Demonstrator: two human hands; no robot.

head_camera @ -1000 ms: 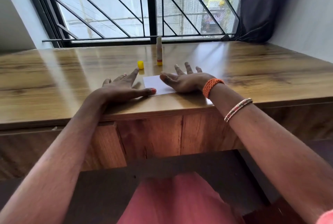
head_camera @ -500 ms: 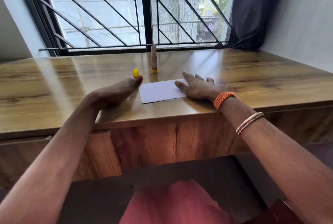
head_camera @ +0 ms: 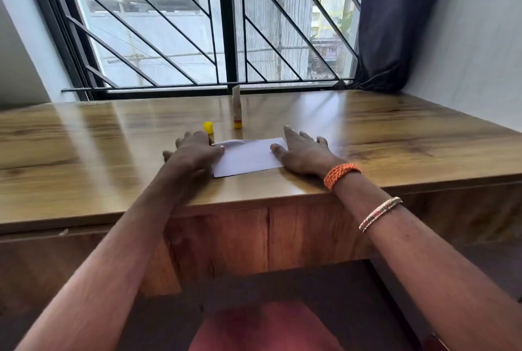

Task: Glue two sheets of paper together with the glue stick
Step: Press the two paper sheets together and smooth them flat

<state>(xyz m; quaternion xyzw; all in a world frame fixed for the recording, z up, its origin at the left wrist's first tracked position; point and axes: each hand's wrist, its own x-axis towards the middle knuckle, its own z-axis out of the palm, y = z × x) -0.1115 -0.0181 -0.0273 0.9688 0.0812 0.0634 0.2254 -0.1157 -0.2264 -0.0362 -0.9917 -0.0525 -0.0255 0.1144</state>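
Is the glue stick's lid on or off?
Off. The glue stick stands upright and uncapped; its yellow cap sits apart on the table.

Both hands lie flat on the white paper [head_camera: 247,156]: left hand [head_camera: 195,150] at nine o'clock, right hand [head_camera: 303,151] at three.

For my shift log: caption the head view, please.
Both hands, left hand and right hand, press white paper flat on the wooden table; uncapped glue stick stands behind.

White paper [head_camera: 247,157], yellow cap [head_camera: 208,127], orange wristband [head_camera: 340,174] (knitted), wood-grain desk [head_camera: 395,135]
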